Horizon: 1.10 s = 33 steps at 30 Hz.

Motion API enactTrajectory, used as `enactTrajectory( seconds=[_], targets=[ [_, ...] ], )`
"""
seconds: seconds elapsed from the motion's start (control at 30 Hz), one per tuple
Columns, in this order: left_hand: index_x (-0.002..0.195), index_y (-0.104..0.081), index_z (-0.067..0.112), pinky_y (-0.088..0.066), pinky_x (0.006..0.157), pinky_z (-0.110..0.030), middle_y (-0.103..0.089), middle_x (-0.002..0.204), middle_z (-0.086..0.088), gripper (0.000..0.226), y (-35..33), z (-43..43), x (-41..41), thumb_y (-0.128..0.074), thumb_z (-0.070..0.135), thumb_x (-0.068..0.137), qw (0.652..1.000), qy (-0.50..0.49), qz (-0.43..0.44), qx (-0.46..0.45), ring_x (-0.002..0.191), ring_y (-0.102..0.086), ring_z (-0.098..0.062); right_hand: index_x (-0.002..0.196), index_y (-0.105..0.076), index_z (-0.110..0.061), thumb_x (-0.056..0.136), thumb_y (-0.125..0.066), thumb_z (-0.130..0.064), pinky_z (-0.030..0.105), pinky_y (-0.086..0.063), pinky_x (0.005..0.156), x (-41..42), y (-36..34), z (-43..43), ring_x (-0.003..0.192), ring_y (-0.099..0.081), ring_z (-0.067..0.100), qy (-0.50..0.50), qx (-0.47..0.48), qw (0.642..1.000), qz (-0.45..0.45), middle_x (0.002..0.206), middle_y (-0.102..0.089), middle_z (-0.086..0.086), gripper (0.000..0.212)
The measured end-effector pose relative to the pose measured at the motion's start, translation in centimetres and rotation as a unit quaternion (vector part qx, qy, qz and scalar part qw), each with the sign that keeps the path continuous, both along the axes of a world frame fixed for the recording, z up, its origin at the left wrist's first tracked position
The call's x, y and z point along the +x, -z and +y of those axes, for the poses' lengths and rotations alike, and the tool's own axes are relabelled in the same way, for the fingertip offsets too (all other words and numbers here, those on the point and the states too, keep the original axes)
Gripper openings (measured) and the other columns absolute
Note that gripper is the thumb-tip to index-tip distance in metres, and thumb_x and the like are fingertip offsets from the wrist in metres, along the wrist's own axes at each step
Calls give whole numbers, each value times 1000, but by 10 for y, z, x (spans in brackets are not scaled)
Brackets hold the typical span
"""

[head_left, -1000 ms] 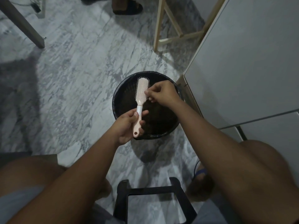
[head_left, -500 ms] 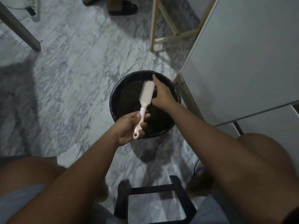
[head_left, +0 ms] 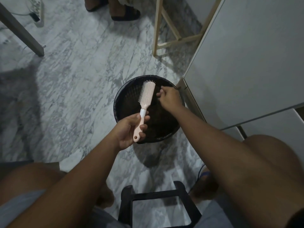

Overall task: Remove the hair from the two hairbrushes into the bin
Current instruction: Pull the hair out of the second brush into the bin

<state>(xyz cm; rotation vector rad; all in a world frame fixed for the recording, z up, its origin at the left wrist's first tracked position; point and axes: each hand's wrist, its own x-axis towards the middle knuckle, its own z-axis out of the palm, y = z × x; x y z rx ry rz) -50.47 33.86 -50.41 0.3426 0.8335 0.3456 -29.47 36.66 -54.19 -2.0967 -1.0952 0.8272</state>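
A pale pink hairbrush (head_left: 146, 102) is held over the round black bin (head_left: 120, 97) on the marble floor. My left hand (head_left: 130, 130) grips its handle, with the head pointing away and the bristles turned to the left. My right hand (head_left: 169, 97) hovers over the bin just right of the brush head, a small gap between them. Its fingers are pinched loosely together; whether any hair is between them is too dark to tell. Only one hairbrush is in view.
A white cabinet (head_left: 246, 63) stands right of the bin, almost touching its rim. A black stool (head_left: 158, 206) sits between my knees. A wooden frame (head_left: 158, 27) and another person's sandalled feet (head_left: 125, 12) are at the back, a table leg (head_left: 21, 32) at far left.
My right hand has come off the brush head and moved a little to the right over the bin. The brush has turned so its bristles face left.
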Motion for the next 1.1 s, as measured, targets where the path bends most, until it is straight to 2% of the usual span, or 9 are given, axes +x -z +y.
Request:
enactTrajectory(
  seconds=[0.1, 0.27, 0.33, 0.4, 0.47, 0.6, 0.73, 0.93, 1.1],
  targets=[
    [129, -57, 6, -42, 46, -22, -63, 97, -4, 32, 2, 2, 2, -42, 14, 102, 999, -18, 37, -13, 58, -51, -10, 145, -46, 0, 103, -41, -10, 32, -38, 111, -7, 2, -9, 127, -56, 32, -53, -39, 997, -31, 134, -62, 21, 43],
    [112, -64, 4, -40, 57, -28, -57, 88, -8, 29, 5, 3, 10, -39, 18, 105, 991, 18, 134, 20, 61, -51, -12, 149, -40, -2, 105, -43, -27, 37, -33, 114, -15, 7, -18, 137, -45, 35, -110, -75, 990, -53, 145, -51, 22, 50],
    [113, -66, 2, -47, 61, -30, -59, 84, -8, 34, 10, 3, 12, -38, 21, 106, 985, 32, 169, 23, 67, -55, -14, 152, -34, -5, 104, -43, -34, 43, -37, 113, -17, 13, -21, 135, -47, 37, -140, -102, 982, -80, 143, -52, 23, 57],
    [120, -65, 5, -53, 66, -33, -66, 97, -7, 34, 19, 3, 15, -39, 22, 106, 982, 25, 186, 15, 77, -59, -13, 155, -28, -8, 103, -42, -39, 51, -40, 110, -19, 17, -25, 135, -45, 37, -181, -122, 967, -130, 145, -49, 21, 62],
    [128, -59, 8, -54, 64, -35, -70, 107, -5, 31, 27, 4, 19, -41, 20, 106, 981, 6, 196, 4, 80, -60, -13, 156, -23, -10, 103, -40, -42, 55, -35, 113, -20, 19, -29, 141, -36, 37, -215, -139, 949, -184, 153, -40, 19, 65],
    [122, -60, 5, -49, 64, -35, -63, 96, -11, 28, 41, 4, 27, -46, 19, 103, 966, 1, 259, -8, 79, -58, -21, 158, -16, -10, 103, -40, -42, 59, -20, 120, -18, 22, -41, 149, -20, 39, -254, -176, 922, -235, 161, -26, 19, 68],
    [110, -67, 8, -51, 75, -38, -69, 111, -18, 20, 55, 4, 31, -54, 17, 98, 949, 17, 315, 17, 98, -65, -31, 158, -13, -9, 102, -41, -42, 59, -17, 121, -15, 33, -46, 151, -15, 39, -251, -203, 915, -242, 163, -20, 19, 71],
    [110, -64, 4, -51, 80, -39, -68, 108, -19, 17, 61, 7, 37, -52, 13, 101, 943, 14, 332, 11, 100, -64, -31, 158, -14, -11, 102, -43, -42, 60, -15, 121, -15, 40, -41, 152, -12, 39, -234, -204, 926, -215, 163, -18, 19, 70],
    [109, -66, 7, -52, 72, -38, -70, 103, -16, 17, 53, 15, 42, -54, 14, 100, 940, 7, 341, 3, 93, -66, -28, 158, -14, -11, 102, -43, -42, 61, -16, 121, -11, 39, -35, 152, -12, 40, -222, -209, 930, -203, 163, -18, 19, 70]
  ],
)
